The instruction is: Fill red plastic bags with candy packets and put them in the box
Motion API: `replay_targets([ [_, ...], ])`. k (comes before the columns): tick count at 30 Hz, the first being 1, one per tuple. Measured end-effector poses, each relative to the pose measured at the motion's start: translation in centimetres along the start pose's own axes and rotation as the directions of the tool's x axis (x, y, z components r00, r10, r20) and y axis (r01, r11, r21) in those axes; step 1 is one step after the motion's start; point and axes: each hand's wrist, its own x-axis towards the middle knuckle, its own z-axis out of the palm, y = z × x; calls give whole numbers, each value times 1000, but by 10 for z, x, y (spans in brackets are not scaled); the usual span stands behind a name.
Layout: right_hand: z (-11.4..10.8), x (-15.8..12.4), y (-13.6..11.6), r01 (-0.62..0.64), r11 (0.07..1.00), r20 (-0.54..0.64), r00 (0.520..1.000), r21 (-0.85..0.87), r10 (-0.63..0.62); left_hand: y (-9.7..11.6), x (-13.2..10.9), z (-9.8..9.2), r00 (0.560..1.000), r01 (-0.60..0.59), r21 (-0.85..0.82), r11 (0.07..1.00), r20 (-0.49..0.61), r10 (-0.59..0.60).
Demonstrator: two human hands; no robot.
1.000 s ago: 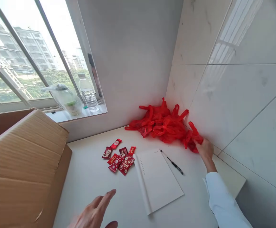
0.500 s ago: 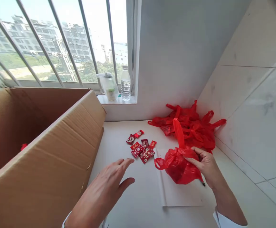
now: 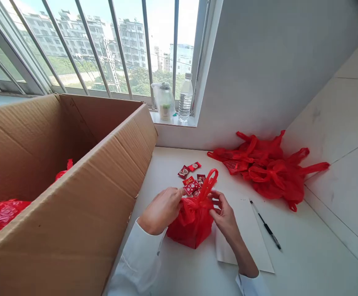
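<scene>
A small red plastic bag (image 3: 192, 222) stands on the white counter (image 3: 305, 263) right in front of me. My left hand (image 3: 162, 209) grips its top on the left side, fingers closed on the plastic. My right hand (image 3: 225, 213) pinches the bag's top on the right, just under a raised handle loop. Several small red packets (image 3: 191, 177) lie on the counter just behind the bag. A white sheet of paper (image 3: 246, 234) lies under and to the right of the bag, with a black pen (image 3: 266, 226) beside it.
A large open cardboard box (image 3: 74, 197) fills the left side, with red bags (image 3: 0, 216) inside. A pile of red plastic bags (image 3: 271, 168) lies in the back right corner against the tiled wall. A water bottle (image 3: 185, 98) and a wrapped jar (image 3: 165, 100) stand on the windowsill.
My right hand took a red bag from the corner pile and carried it left to the counter in front of me. My left hand came in and closed on the bag's top.
</scene>
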Motion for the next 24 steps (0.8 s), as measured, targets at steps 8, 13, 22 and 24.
replay_targets([
  [8, 3, -9, -25, 503, 774, 327, 858, -385, -396, 10, -16, -11, 949, -283, -236, 930, 72, 307],
  [13, 7, -5, -4, 436, 795, 259, 898, -421, -356, 8, 14, -3, 962, -268, -157, 951, 7, 272],
  [22, 0, 4, 8, 329, 898, 190, 940, -291, -283, -1, 59, 41, 952, -272, -185, 945, 94, 292],
  [24, -2, 4, 7, 331, 899, 194, 939, -286, -284, -3, 61, 42, 947, -269, -204, 941, 121, 297],
])
